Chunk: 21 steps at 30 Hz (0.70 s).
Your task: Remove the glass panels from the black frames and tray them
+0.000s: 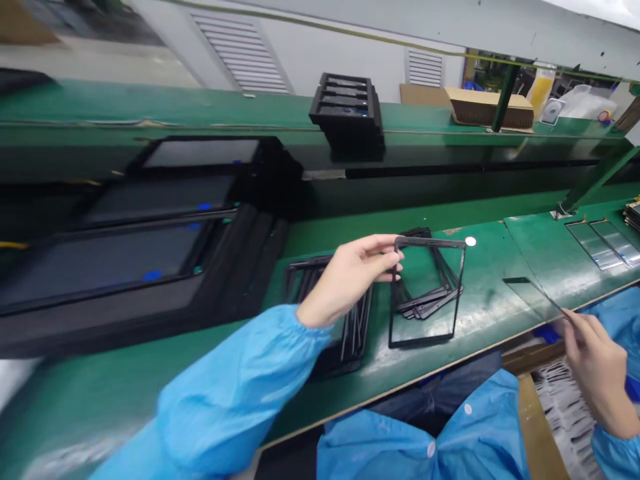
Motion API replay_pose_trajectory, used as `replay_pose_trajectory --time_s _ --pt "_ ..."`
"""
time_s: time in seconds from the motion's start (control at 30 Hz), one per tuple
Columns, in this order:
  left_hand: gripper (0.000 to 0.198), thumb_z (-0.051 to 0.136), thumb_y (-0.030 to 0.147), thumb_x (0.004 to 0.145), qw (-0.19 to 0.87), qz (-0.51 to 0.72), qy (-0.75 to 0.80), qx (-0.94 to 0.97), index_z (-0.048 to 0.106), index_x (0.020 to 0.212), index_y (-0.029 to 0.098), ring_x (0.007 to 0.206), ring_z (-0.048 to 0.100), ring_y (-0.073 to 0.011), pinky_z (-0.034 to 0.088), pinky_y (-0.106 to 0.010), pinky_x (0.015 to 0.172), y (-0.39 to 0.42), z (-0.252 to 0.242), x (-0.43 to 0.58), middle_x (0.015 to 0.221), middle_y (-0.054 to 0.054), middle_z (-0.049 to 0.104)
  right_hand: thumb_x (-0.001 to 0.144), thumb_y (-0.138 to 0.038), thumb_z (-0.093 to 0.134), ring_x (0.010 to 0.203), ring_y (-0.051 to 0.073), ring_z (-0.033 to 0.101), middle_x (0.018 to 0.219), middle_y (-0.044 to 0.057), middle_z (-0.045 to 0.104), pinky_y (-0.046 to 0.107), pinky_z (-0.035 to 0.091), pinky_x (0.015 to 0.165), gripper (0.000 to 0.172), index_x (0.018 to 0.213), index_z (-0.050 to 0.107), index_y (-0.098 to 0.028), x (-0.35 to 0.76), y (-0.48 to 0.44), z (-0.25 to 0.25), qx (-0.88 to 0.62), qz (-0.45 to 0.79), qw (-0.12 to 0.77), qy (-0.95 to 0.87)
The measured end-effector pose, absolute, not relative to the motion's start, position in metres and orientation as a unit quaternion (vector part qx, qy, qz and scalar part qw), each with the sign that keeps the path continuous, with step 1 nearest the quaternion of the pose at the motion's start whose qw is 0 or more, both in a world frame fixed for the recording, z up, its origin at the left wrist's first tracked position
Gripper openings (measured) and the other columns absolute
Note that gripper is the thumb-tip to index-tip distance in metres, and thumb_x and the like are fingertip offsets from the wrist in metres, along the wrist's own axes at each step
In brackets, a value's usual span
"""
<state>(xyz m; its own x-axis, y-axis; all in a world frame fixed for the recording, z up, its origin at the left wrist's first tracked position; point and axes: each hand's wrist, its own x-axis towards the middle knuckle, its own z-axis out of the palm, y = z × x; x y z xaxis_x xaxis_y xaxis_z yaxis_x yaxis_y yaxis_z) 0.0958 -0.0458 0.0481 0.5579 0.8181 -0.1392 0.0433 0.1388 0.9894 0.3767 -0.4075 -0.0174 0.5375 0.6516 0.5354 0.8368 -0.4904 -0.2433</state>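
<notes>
Through the head camera I see my left hand [347,280] closed in a narrow pinch, thumb and fingers gripping the side of an empty black rectangular frame [430,243]. The frame is held out over the green bench [480,333], overlapping a loose pile of similar black frames [425,308] in view; I cannot tell whether it touches them. Just left of that pile, beside my left wrist, lies a second heap of black frames [357,327]. My right hand [595,370], at the bench's near edge, pinches the corner of a thin clear pane [530,297], which tilts out over the bench. Further right, two clear panes [595,243] lie flat side by side. On the left, large black-edged panels [105,267] sit stacked, and a stack of black trays [347,110] stands on the upper shelf [200,110].
</notes>
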Motion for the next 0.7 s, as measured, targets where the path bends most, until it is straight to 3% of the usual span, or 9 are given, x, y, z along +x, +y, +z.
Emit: replay_pose_trajectory --time_s 0.1,0.17,0.23,0.37,0.7 --pt "0.057 0.094 0.037 0.068 0.689 0.315 0.344 0.555 0.081 0.122 0.022 0.074 0.074 -0.0170 0.068 -0.031 0.067 -0.076 0.046 0.086 0.090 -0.001 0.074 0.099 -0.039 0.072 0.080 0.025 0.078 0.092 0.010 0.080 0.036 0.063 0.075 0.026 0.114 0.080 -0.020 0.343 -0.380 0.003 -0.785 -0.063 0.479 -0.388" --pt "0.054 0.092 0.034 0.071 0.698 0.324 0.336 0.543 0.081 0.123 0.023 0.072 0.074 -0.0170 0.067 -0.029 0.064 -0.095 0.041 0.080 0.088 -0.001 0.074 0.094 -0.038 0.079 0.067 0.022 0.075 0.088 0.006 0.077 0.034 0.063 0.061 0.042 0.132 0.073 -0.021 0.313 -0.359 -0.001 -0.736 0.073 0.601 -0.303" --pt "0.049 0.091 0.034 0.074 0.699 0.337 0.336 0.535 0.083 0.120 0.022 0.072 0.074 -0.0176 0.066 -0.029 0.063 -0.110 0.037 0.075 0.087 -0.003 0.075 0.090 -0.036 0.083 0.060 0.019 0.072 0.088 0.003 0.074 0.029 0.059 0.050 0.055 0.142 0.067 -0.024 0.283 -0.341 -0.013 -0.677 0.200 0.664 -0.249" --pt "0.044 0.091 0.036 0.078 0.691 0.368 0.336 0.523 0.084 0.120 0.023 0.072 0.074 -0.0182 0.065 -0.027 0.061 -0.127 0.032 0.065 0.089 -0.005 0.078 0.086 -0.027 0.088 0.064 0.015 0.069 0.092 0.001 0.070 0.024 0.058 0.049 0.058 0.141 0.069 -0.025 0.243 -0.322 -0.039 -0.608 0.299 0.701 -0.222" --pt "0.033 0.091 0.031 0.078 0.660 0.413 0.319 0.541 0.089 0.110 0.027 0.081 0.074 -0.0218 0.065 -0.030 0.071 -0.138 0.033 0.056 0.092 -0.007 0.082 0.088 -0.028 0.086 0.065 0.014 0.068 0.091 0.001 0.069 0.024 0.057 0.050 0.056 0.142 0.069 -0.025 0.229 -0.319 -0.035 -0.613 0.293 0.694 -0.240"
